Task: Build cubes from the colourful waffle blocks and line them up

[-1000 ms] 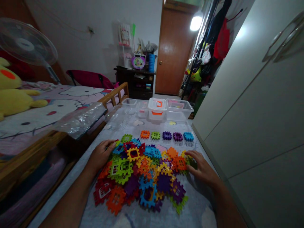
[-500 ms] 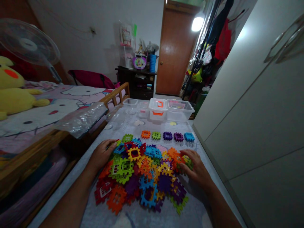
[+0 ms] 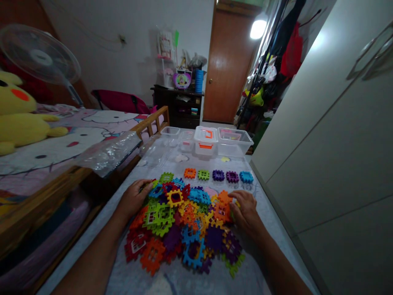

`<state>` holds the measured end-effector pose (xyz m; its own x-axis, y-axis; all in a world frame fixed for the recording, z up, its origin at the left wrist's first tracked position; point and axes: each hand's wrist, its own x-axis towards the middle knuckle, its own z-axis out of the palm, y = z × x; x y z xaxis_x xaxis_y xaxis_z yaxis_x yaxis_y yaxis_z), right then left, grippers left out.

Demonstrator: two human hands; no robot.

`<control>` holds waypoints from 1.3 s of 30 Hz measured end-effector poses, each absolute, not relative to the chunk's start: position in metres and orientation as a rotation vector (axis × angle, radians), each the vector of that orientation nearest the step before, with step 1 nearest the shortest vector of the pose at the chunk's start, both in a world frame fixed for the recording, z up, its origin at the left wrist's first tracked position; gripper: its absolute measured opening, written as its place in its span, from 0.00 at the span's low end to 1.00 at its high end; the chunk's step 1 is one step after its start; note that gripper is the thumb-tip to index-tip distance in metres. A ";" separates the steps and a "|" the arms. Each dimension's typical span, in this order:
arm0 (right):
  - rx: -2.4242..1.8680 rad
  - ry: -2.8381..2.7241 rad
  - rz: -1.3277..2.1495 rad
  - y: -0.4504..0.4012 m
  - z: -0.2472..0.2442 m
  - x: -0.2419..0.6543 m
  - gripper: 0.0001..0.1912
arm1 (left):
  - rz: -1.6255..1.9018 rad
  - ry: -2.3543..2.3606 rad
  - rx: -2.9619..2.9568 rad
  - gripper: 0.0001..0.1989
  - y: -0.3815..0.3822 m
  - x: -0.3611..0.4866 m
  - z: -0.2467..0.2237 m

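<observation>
A heap of colourful square interlocking tiles lies on the pale cloth, with a green tile [image 3: 159, 219], a dark purple tile [image 3: 214, 237] and a blue tile [image 3: 193, 253] among them. My left hand [image 3: 135, 198] rests at the heap's upper left edge, its curled fingers against the tiles; what they hold, if anything, is hidden. At the right edge my right hand [image 3: 245, 209] has its fingers closed around an orange tile [image 3: 223, 211] and pieces beside it. Behind the heap, several tiles stand in a row, from an orange one [image 3: 190, 173] to a light blue one [image 3: 246, 177].
Clear plastic boxes stand at the far end, one with an orange-latched lid [image 3: 205, 141]. A wooden bed rail [image 3: 150, 121] and plastic wrap [image 3: 107, 155] border the left side. A white cabinet [image 3: 331, 164] rises close on the right.
My right hand has moved slightly left and its fingers have closed in on the tiles at the heap's right edge. The whole view has shifted a little.
</observation>
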<state>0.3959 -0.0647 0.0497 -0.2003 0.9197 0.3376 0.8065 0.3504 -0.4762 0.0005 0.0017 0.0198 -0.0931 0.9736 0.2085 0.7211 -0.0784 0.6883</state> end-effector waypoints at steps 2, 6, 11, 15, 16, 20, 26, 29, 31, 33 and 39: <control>-1.597 -1.951 0.214 -0.062 0.047 0.414 0.15 | 0.968 1.852 1.837 0.26 0.002 0.001 0.021; -1.675 -2.008 0.304 -0.067 0.049 0.444 0.16 | 0.953 1.872 1.832 0.26 0.002 0.001 0.021; -1.642 -2.241 0.453 -0.077 0.051 0.435 0.27 | 0.952 1.883 1.824 0.28 0.001 0.002 0.023; -1.666 -2.276 0.443 -0.075 0.048 0.422 0.27 | 0.959 1.873 1.834 0.27 0.001 0.001 0.021; -1.668 -2.267 0.451 -0.074 0.048 0.421 0.25 | 0.958 1.871 1.835 0.27 0.002 0.000 0.020; -1.641 -2.188 0.510 -0.074 0.049 0.426 0.23 | 0.956 1.866 1.831 0.27 0.003 -0.002 0.016; -1.584 -1.999 0.593 -0.075 0.049 0.427 0.16 | 0.973 1.851 1.827 0.27 0.004 -0.003 0.016; -1.542 -1.934 0.585 -0.072 0.045 0.424 0.14 | 0.959 1.847 1.834 0.28 0.004 -0.003 0.016; -1.536 -1.874 0.593 -0.069 0.043 0.424 0.14 | 0.956 1.848 1.840 0.28 0.004 -0.003 0.016; -1.556 -1.744 0.646 -0.067 0.042 0.427 0.15 | 0.960 1.853 1.842 0.28 0.004 -0.003 0.015; -1.647 -1.368 0.622 -0.065 0.044 0.445 0.19 | 0.958 1.850 1.840 0.27 0.006 -0.004 0.015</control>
